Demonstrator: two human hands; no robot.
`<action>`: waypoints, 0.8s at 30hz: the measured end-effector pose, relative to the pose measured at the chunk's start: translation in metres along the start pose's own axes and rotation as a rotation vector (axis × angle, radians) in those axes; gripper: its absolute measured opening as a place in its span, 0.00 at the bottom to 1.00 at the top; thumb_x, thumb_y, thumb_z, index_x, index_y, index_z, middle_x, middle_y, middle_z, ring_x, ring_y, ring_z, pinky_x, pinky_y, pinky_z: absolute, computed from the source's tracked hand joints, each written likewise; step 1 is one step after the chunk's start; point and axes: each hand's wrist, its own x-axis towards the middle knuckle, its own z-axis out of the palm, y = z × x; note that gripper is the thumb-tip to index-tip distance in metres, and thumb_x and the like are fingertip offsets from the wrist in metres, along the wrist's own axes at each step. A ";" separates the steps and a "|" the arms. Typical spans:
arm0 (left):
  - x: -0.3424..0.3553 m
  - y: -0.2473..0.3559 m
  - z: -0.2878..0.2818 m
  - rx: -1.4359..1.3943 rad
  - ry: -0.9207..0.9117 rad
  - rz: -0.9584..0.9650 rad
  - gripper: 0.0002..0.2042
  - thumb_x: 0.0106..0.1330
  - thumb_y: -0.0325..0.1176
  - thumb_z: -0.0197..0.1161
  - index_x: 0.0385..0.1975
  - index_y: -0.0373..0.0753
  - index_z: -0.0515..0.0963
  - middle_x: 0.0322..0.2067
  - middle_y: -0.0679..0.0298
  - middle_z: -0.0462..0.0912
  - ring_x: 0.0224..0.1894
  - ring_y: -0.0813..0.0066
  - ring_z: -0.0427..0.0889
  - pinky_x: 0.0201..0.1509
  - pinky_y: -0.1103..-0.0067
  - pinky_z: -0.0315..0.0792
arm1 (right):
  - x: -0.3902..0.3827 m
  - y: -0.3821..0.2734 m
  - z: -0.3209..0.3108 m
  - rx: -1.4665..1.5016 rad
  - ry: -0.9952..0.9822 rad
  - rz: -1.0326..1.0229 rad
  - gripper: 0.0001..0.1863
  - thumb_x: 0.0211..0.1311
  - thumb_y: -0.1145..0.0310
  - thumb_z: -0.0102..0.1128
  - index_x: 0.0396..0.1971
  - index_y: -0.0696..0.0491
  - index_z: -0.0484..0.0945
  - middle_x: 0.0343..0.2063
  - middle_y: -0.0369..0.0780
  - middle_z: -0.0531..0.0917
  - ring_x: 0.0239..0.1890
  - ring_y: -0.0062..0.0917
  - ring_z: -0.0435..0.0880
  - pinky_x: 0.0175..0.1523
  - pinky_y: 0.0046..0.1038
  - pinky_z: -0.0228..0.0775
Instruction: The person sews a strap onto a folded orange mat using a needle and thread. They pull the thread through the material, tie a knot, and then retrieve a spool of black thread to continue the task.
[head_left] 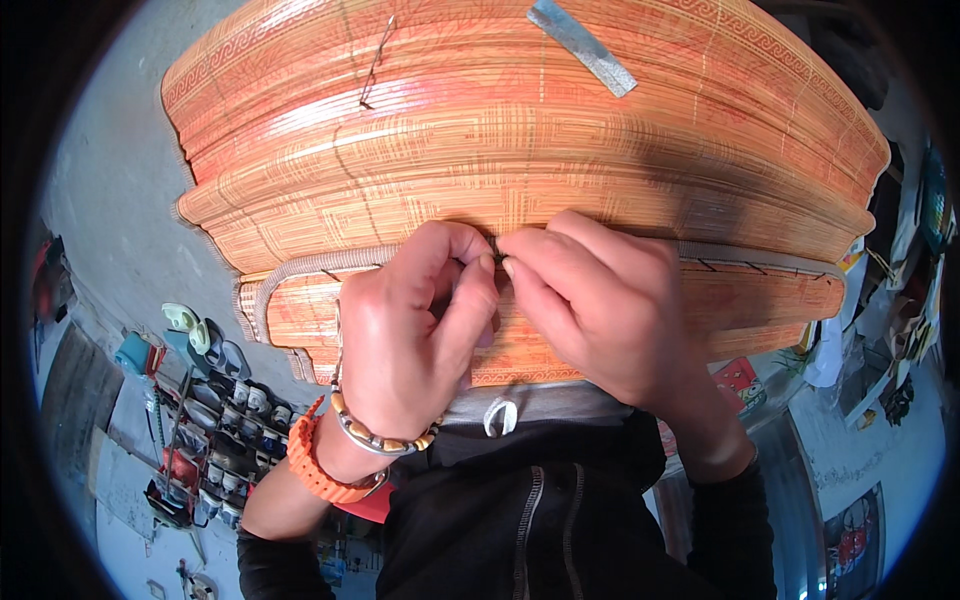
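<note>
A woven orange mat lies in folds in front of me, printed with squared patterns. Along its near part runs a ribbed grey-brown edging, crossed by short dark stitches. My left hand is closed in a pinch at this edging, thumb against forefinger. Right beside it, my right hand pinches too, its fingertips almost touching the left ones. A thin dark strand shows between the fingertips; most of it is hidden by the fingers.
On the mat's far part lie a flat grey strip and a thin dark looped strand. Shoes fill a rack at the lower left. Pale slippers are near it. Papers and bags crowd the right side.
</note>
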 end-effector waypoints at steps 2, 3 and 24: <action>0.000 0.000 -0.001 0.001 -0.009 -0.006 0.03 0.63 0.24 0.54 0.28 0.32 0.72 0.10 0.67 0.73 0.11 0.85 0.71 0.16 0.86 0.63 | -0.001 -0.002 -0.001 0.030 0.018 0.022 0.10 0.43 0.85 0.61 0.29 0.59 0.77 0.18 0.40 0.73 0.16 0.29 0.74 0.21 0.27 0.65; 0.001 0.000 -0.001 0.001 -0.015 -0.009 0.03 0.63 0.25 0.54 0.29 0.32 0.72 0.11 0.66 0.73 0.11 0.85 0.70 0.16 0.86 0.63 | -0.002 -0.003 -0.002 0.045 0.025 0.034 0.10 0.43 0.85 0.61 0.28 0.59 0.77 0.17 0.40 0.73 0.16 0.29 0.74 0.20 0.27 0.64; 0.001 0.005 -0.001 -0.085 -0.069 -0.105 0.04 0.66 0.24 0.53 0.30 0.31 0.72 0.13 0.67 0.74 0.09 0.88 0.68 0.11 0.88 0.59 | 0.000 0.002 0.003 -0.032 0.026 -0.009 0.09 0.40 0.82 0.62 0.24 0.57 0.75 0.16 0.39 0.70 0.15 0.30 0.73 0.19 0.28 0.63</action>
